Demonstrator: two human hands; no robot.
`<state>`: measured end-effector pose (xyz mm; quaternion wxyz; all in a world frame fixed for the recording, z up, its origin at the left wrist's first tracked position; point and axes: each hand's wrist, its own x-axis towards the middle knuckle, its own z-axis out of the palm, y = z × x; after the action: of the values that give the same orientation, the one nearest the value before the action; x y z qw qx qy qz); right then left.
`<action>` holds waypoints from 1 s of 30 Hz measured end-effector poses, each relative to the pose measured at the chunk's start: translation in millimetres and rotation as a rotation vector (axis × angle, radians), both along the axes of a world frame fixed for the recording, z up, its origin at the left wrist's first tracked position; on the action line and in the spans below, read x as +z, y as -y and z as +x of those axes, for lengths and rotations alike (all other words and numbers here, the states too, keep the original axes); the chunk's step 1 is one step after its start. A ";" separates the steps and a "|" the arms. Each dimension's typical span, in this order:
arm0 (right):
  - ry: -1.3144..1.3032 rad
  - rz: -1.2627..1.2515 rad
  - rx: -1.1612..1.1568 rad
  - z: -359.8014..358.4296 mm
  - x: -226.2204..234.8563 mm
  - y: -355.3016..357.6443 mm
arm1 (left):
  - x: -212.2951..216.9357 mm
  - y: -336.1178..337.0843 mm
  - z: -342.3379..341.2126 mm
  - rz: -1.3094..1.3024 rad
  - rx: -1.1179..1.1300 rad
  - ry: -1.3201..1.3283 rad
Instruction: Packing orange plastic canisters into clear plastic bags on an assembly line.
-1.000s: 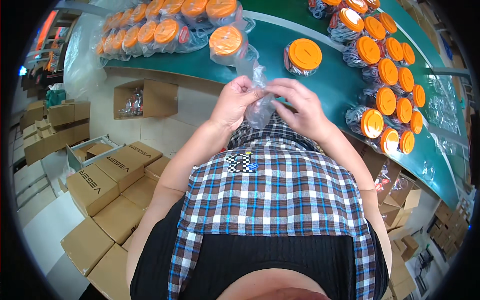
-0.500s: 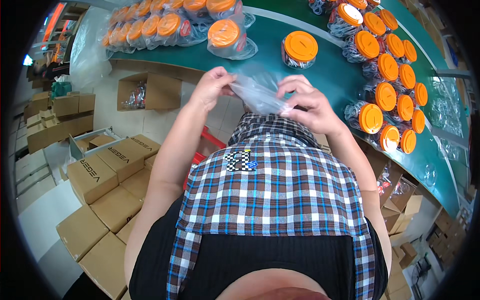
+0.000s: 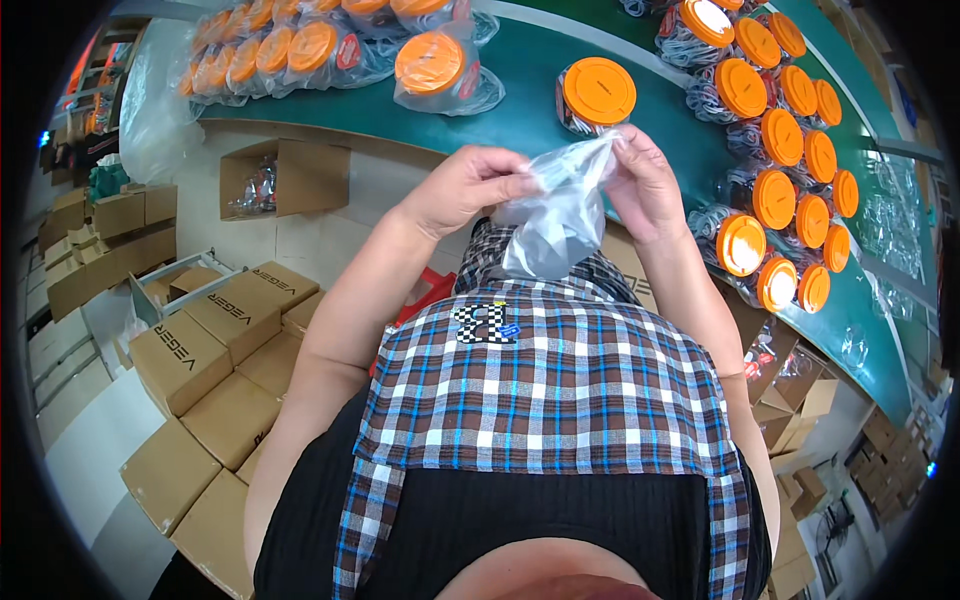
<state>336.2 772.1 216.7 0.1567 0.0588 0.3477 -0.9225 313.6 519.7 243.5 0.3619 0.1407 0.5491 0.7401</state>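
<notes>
Here the left hand [image 3: 468, 188] and the right hand [image 3: 640, 180] both pinch the mouth of a clear plastic bag [image 3: 556, 215], which hangs between them above the plaid shirt [image 3: 545, 395]. At twelve o'clock, an orange-lidded jar [image 3: 598, 95] stands on the green table [image 3: 520, 75].

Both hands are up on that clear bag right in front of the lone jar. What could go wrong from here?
The clear plastic bag is pinched only at its top edge by the left hand and right hand; the thin film might slip or tear as it is opened. The orange-lidded jar stands just beyond the knuckles on the green table, so a forward reach could knock it.
</notes>
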 end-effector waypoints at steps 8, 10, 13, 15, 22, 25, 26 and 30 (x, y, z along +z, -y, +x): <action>0.138 0.012 0.209 19.0 -32.9 -17.8 | -40.0 3.8 -0.4 0.442 0.310 0.477; 0.135 -0.091 -0.046 12.3 -28.8 -15.4 | -43.1 11.6 -8.9 0.254 0.126 0.473; 0.142 -0.069 -0.191 -5.2 -29.5 -22.5 | -66.1 6.4 -23.1 0.129 0.053 0.421; 0.170 0.067 -0.223 -24.0 -35.9 -30.2 | -93.6 -5.8 -35.3 0.060 0.097 0.332; 0.198 0.525 -0.457 -83.3 -57.1 -40.1 | -108.4 -84.3 -106.4 -0.136 0.485 0.084; 0.272 0.725 -0.355 -94.0 -82.8 -38.0 | -121.9 -94.4 -115.1 -0.288 0.516 0.057; 0.298 0.789 -0.318 -93.4 -91.4 -38.0 | -126.8 -96.4 -117.1 -0.339 0.526 0.048; 0.253 0.864 -0.320 -88.8 -135.7 -39.1 | -180.8 -74.4 -108.0 -0.163 0.414 0.354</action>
<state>247.3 811.1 81.1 0.0151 0.2833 0.6640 -0.6918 205.6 594.1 62.8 0.3035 -0.1354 0.5521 0.7647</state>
